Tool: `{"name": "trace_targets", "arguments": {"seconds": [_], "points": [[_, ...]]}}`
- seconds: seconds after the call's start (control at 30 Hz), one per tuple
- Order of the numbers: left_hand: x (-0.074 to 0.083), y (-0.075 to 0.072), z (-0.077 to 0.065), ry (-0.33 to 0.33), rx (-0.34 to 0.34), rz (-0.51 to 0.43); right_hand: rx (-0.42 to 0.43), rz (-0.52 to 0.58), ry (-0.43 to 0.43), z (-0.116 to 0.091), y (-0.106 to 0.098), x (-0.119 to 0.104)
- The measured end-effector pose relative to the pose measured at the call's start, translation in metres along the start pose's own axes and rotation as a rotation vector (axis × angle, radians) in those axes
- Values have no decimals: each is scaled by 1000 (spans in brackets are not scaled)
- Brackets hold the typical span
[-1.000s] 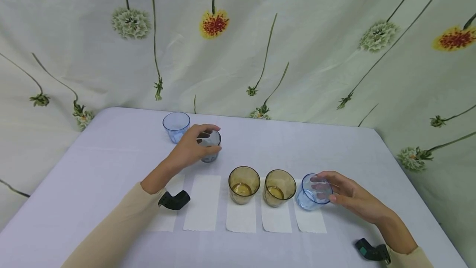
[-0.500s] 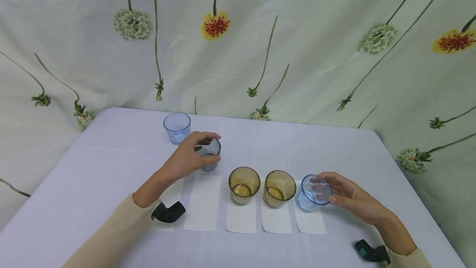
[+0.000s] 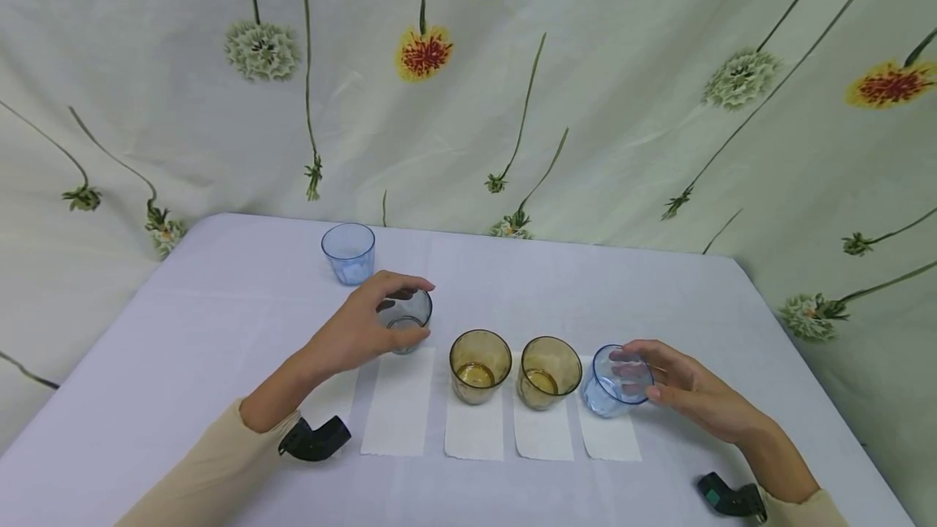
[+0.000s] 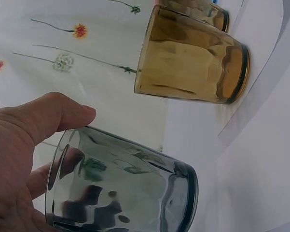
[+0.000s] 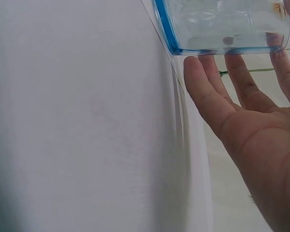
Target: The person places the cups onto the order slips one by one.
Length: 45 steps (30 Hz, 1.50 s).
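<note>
My left hand [image 3: 359, 328] grips a smoky grey glass [image 3: 408, 317] near its rim, thumb on the near side and fingers on the far side. In the left wrist view the grey glass [image 4: 135, 169] is upright relative to the table, close to an amber glass [image 4: 188, 63]. My right hand [image 3: 695, 393] holds a light blue glass [image 3: 609, 398] from the right, thumb and fingers about its rim. This blue glass stands on a white paper strip. In the right wrist view the fingers [image 5: 210, 94] lie along the side of the blue glass [image 5: 222, 29].
Two amber glasses, one at left [image 3: 479, 364] and one at right [image 3: 549, 372], stand on paper strips between my hands. Another blue glass [image 3: 349, 254] is at the back left. A bare paper strip [image 3: 398, 413] lies in front of the grey glass. A flowered cloth [image 3: 468, 120] hangs behind.
My left hand has brought the grey glass toward me, away from the back blue glass and up to the far end of a paper strip. The right hand has stayed on its blue glass.
</note>
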<state>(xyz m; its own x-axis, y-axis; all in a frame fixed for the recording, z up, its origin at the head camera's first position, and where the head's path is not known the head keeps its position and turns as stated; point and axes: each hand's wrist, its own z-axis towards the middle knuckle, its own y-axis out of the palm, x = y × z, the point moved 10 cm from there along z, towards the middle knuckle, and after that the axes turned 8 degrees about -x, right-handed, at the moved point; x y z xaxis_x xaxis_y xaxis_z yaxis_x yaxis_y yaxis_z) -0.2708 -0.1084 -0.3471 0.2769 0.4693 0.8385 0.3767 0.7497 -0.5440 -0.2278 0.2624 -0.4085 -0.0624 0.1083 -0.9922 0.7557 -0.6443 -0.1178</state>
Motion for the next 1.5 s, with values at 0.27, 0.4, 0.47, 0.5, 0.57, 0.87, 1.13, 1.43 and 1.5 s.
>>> {"name": "trace_targets", "arguments": {"seconds": [0.27,0.4,0.47,0.5,0.57,0.87,1.13,1.43,1.5], "points": [[9,3,-10,41,-21,-12,-14,7,-27,1,1,-3],[12,5,-15,68,-26,-19,-16,4,-29,1,0,-3],[13,7,-17,80,-35,-19,-15,5,-27,0,0,-2],[14,8,-17,86,-41,-18,-13,3,-25,0,0,-2],[15,11,-18,96,-50,-11,-8,3,-19,0,-1,-1],[13,17,-20,78,-87,16,2,-12,-5,-1,-1,-1],[8,21,-19,60,-116,30,7,-25,0,-1,-1,3],[7,22,-22,68,-158,47,-2,-25,-8,-1,0,1],[7,22,-23,72,-170,46,6,-25,6,0,0,2]]}}
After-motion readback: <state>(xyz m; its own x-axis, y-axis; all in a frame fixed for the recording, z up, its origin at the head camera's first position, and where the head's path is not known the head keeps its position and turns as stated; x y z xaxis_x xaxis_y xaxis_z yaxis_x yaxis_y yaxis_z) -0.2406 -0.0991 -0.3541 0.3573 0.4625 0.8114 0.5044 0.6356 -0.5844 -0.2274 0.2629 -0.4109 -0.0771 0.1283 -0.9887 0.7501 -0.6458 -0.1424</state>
